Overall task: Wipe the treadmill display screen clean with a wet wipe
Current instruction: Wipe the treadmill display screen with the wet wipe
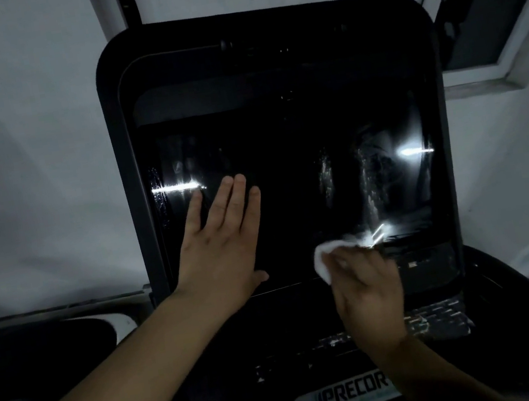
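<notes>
Your right hand has its fingers curled round the white wet wipe, pressing it on the bottom edge of the screen. Your left hand lies flat with straight fingers on the left part of the glass, holding nothing. Most of the screen lies up and to the left of the wipe. The glass is dark and shiny, with streaks and spots near the right side.
</notes>
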Demonstrator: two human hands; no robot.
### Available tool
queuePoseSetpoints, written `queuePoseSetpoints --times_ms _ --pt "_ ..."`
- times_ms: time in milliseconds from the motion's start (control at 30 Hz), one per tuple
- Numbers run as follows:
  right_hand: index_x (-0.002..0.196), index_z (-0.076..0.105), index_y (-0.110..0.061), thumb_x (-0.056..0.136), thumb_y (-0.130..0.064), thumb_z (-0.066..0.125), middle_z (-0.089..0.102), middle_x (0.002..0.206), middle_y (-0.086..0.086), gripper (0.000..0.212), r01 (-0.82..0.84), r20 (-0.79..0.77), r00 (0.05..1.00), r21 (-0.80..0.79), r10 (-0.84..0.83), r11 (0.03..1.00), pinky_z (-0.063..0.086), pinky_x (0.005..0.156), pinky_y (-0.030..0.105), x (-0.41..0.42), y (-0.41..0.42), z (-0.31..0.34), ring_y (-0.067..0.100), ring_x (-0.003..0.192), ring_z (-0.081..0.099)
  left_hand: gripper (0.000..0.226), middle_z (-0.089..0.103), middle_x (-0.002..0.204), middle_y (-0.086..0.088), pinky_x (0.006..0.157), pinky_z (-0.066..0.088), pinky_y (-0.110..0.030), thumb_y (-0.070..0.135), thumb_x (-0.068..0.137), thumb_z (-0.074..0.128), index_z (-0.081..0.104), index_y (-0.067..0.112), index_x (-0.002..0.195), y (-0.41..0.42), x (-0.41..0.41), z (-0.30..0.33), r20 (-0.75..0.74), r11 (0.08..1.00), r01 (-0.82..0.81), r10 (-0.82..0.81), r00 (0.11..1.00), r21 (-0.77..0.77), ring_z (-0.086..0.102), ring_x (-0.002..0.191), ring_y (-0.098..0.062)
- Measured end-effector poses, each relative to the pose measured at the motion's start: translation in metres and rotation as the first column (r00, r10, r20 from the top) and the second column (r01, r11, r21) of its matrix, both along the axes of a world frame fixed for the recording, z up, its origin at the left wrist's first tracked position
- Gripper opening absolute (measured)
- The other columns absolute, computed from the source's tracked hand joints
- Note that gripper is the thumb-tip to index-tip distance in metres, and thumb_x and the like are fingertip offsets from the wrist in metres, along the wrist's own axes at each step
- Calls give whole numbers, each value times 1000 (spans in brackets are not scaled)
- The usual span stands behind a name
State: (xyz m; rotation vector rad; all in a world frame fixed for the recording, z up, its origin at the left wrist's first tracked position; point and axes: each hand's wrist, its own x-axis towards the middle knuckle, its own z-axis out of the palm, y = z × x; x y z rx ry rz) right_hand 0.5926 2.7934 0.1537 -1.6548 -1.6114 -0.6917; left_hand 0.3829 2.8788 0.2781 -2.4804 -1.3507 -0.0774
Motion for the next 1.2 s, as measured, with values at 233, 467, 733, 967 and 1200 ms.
queuePoseSetpoints --times_ms 233,467,733,967,1200 --pt "111 78 -16 103 -21 62 74 112 2 19 -105 7 994 29 105 994 49 77 44 1 16 11 29 94 69 130 -30 165 -16 122 -8 -60 71 81 64 -21 10 157 11 31 13 6 997 70 -70 998 28 -28 153 -28" --pt "111 76 -13 102 -17 53 72 111 4 25 -59 -131 990 10 60 998 50 78 48 4 28 23 37 93 67 131 -30 165 -16 121 -11 -61 74 80 63 -21 10 157 13 35 7 -1 998 54 -54 999 36 -31 152 -28" --pt "113 78 -13 90 -13 69 72 107 7 25 82 -109 992 109 -70 991 48 74 44 27 48 50 36 86 65 131 -34 164 -15 121 -11 -61 73 80 63 -23 11 157 13 37 7 9 998 57 -57 998 19 -34 150 -28" --pt "115 76 -13 92 -14 67 72 104 8 25 10 -41 999 81 -7 997 50 74 46 -20 53 47 36 83 64 128 -31 165 -14 122 -10 -60 74 81 61 -20 11 158 15 38 7 33 998 58 -58 998 22 -31 151 -27" --pt "117 76 -12 91 -14 70 71 103 9 26 173 -128 979 111 -158 979 45 71 43 32 62 64 35 87 65 131 -34 164 -15 121 -12 -60 71 81 64 -23 11 157 12 38 7 20 999 47 -47 999 19 -35 150 -27"
